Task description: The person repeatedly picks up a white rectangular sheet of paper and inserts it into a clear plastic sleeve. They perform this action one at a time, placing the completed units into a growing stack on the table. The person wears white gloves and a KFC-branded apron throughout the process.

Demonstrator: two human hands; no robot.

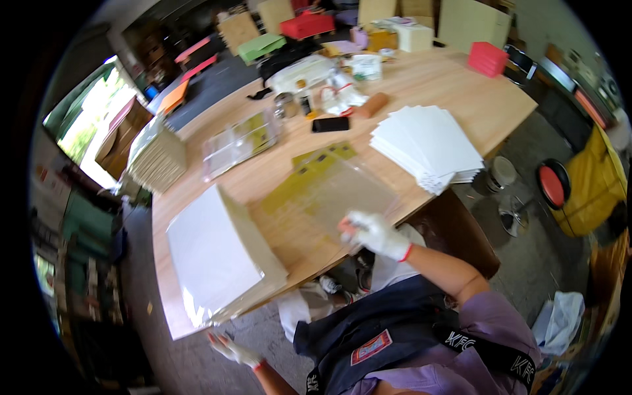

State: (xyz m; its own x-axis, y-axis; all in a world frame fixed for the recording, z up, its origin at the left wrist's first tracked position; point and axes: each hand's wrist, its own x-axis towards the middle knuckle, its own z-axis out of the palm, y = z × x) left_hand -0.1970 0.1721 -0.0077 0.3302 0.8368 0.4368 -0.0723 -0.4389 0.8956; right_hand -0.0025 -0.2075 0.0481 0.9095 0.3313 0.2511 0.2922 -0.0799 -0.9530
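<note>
My left hand (234,349), in a white glove with bare fingertips, is off the table's near left edge, fingers stretched out and holding nothing. Nearest to it is a tall stack of white sheets (214,247) with clear film around its lower edge. My right hand (378,237), gloved alike with a red cuff, hovers over the table's near edge; its fingers look bent but are blurred. Just beyond it lies a flat clear plastic sleeve (349,191) with olive-gold printing. A fanned pile of white sheets (428,145) rests to its right.
The wooden table (490,105) also bears a clear divided tray (242,141), a black phone (330,124), a brown roll (372,105), jars (285,105) and a red block (487,59). A brown stack (157,155) stands far left. A red-seated stool (553,185) is right.
</note>
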